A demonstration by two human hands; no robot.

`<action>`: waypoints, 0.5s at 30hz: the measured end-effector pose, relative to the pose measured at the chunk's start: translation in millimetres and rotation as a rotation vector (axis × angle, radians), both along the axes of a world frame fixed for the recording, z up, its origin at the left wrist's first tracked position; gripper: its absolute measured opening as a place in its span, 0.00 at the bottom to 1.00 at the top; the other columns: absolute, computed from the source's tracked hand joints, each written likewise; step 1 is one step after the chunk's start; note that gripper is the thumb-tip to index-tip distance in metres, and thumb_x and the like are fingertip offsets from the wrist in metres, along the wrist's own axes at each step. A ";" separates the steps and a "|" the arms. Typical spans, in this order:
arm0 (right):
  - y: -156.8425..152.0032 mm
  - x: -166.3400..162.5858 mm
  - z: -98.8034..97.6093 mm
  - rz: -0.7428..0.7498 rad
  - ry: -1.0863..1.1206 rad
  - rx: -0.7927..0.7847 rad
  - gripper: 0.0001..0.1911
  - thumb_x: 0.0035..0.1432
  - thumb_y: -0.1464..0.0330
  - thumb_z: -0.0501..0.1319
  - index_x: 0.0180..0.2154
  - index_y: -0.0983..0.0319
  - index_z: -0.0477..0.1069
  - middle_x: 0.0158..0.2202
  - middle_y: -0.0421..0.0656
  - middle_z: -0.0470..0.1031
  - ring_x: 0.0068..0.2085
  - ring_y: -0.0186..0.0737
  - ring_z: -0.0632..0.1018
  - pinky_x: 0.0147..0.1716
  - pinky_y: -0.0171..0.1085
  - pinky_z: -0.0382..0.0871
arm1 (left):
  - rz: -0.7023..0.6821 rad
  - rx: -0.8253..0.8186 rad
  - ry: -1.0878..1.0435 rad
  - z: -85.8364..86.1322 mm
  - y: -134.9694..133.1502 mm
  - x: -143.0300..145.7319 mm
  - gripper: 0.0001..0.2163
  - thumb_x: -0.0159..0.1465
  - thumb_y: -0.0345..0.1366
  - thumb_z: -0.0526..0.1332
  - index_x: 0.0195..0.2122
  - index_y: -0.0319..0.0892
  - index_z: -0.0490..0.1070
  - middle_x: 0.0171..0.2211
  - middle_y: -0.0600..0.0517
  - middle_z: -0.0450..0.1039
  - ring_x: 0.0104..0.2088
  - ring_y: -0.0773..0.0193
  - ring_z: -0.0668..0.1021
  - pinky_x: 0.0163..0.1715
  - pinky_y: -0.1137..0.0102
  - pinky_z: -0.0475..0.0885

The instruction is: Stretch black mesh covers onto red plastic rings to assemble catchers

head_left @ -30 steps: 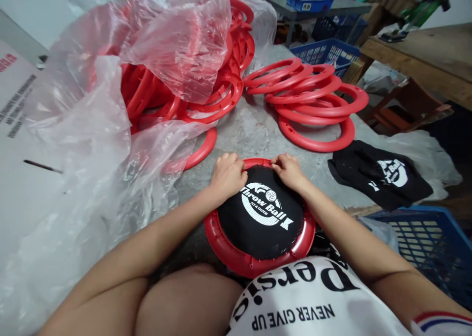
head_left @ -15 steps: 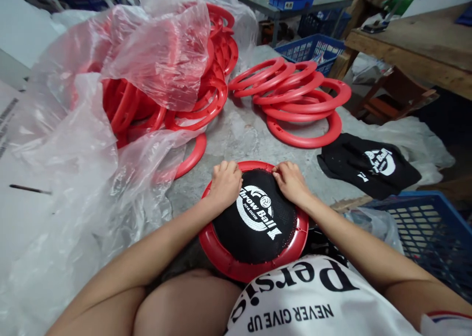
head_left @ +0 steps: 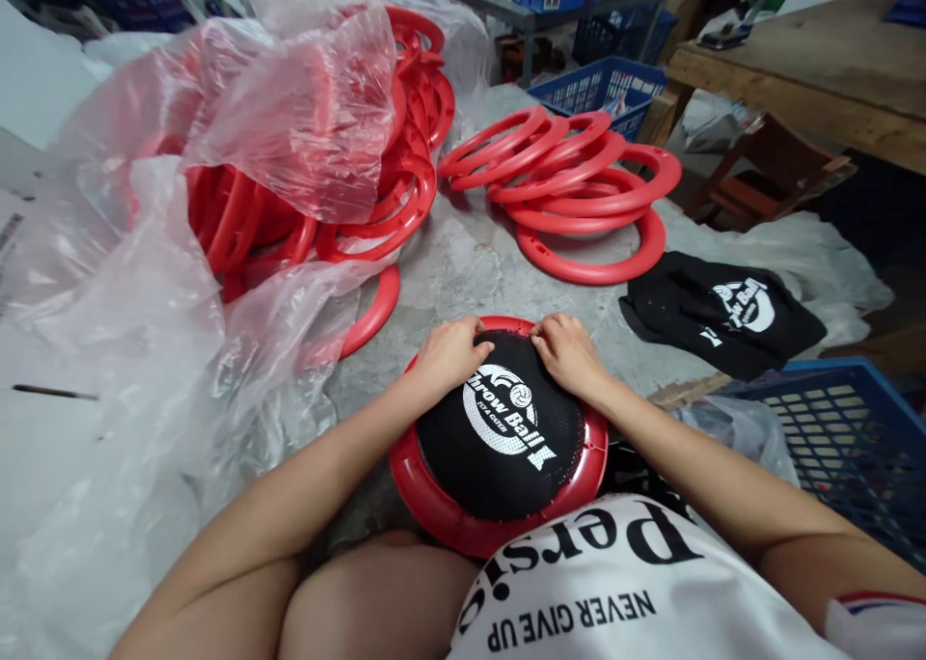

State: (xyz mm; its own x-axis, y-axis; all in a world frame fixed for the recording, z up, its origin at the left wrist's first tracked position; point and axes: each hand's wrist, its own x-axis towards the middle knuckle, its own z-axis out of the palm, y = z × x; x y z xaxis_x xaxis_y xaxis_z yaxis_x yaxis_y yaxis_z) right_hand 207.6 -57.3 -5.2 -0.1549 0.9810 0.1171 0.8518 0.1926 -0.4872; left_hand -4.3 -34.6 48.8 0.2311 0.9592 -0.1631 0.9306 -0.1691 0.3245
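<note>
A red plastic ring (head_left: 434, 496) rests tilted at my lap, with black mesh fabric (head_left: 463, 467) printed "Throw Ball" spread across its middle. My left hand (head_left: 454, 356) is closed over the ring's upper left rim, its thumb on the fabric edge. On the upper right, my right hand (head_left: 568, 353) pinches the edge of the mesh against the rim. Fingertips of both hands are partly hidden behind the rim. Small tabs show along the ring's lower edge, beside the fabric border.
Several red rings (head_left: 593, 269) lie stacked beyond the hands. More rings fill a clear plastic bag (head_left: 289, 110) at left. Black printed fabric pieces (head_left: 694, 313) lie at right above a blue crate (head_left: 831, 419). A wooden table (head_left: 810, 81) and brown chair (head_left: 774, 168) stand farther right.
My left hand has shifted slightly along the rim toward the top, and its thumb now reaches out over the mesh. My right hand stays nearly in place. The view has moved a little.
</note>
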 end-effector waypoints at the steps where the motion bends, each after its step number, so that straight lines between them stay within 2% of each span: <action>1: 0.2 -0.2 -0.3 0.000 0.000 0.001 0.10 0.68 0.66 0.53 0.42 0.59 0.73 0.46 0.50 0.75 0.47 0.53 0.71 0.50 0.50 0.66 | 0.000 0.004 0.007 0.0 1.6 1.5 0.12 0.64 0.41 0.64 0.47 0.44 0.76 0.45 0.44 0.82 0.46 0.47 0.81 0.42 0.61 0.72; 5: 0.0 -0.7 -1.1 -0.002 0.007 0.008 0.10 0.67 0.66 0.53 0.41 0.59 0.73 0.46 0.50 0.75 0.47 0.53 0.71 0.50 0.50 0.66 | 0.009 0.044 0.027 -0.7 7.2 5.2 0.05 0.65 0.37 0.62 0.39 0.45 0.76 0.41 0.46 0.81 0.43 0.49 0.80 0.42 0.61 0.72; 9: -0.9 0.6 1.3 0.001 0.002 -0.032 0.11 0.68 0.66 0.53 0.43 0.60 0.73 0.47 0.51 0.75 0.48 0.54 0.71 0.51 0.51 0.66 | -0.077 0.166 0.009 -7.5 13.2 2.7 0.05 0.65 0.33 0.61 0.33 0.44 0.75 0.40 0.45 0.77 0.47 0.50 0.76 0.50 0.58 0.70; 11: 1.2 0.9 5.8 0.011 -0.017 -0.063 0.11 0.67 0.67 0.53 0.44 0.61 0.74 0.47 0.52 0.75 0.48 0.55 0.71 0.51 0.51 0.66 | -0.035 0.168 -0.045 -13.2 17.0 -0.3 0.05 0.63 0.34 0.63 0.30 0.44 0.75 0.42 0.46 0.75 0.50 0.49 0.74 0.53 0.55 0.68; 15: 17.0 -8.9 21.9 0.053 -0.029 -0.019 0.11 0.64 0.68 0.57 0.46 0.62 0.75 0.49 0.53 0.75 0.50 0.56 0.70 0.53 0.52 0.65 | 0.112 0.039 -0.231 -23.2 23.5 -5.9 0.04 0.61 0.34 0.66 0.29 0.45 0.76 0.44 0.49 0.75 0.52 0.51 0.72 0.56 0.57 0.68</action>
State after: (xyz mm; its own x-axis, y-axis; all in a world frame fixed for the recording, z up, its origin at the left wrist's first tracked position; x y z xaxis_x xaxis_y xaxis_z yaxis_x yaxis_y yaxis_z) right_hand 198.7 -40.3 16.7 -0.2094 0.9734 0.0930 0.8545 0.2284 -0.4666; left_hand -10.3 -11.0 25.7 0.1498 0.9854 -0.0810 0.8464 -0.0855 0.5256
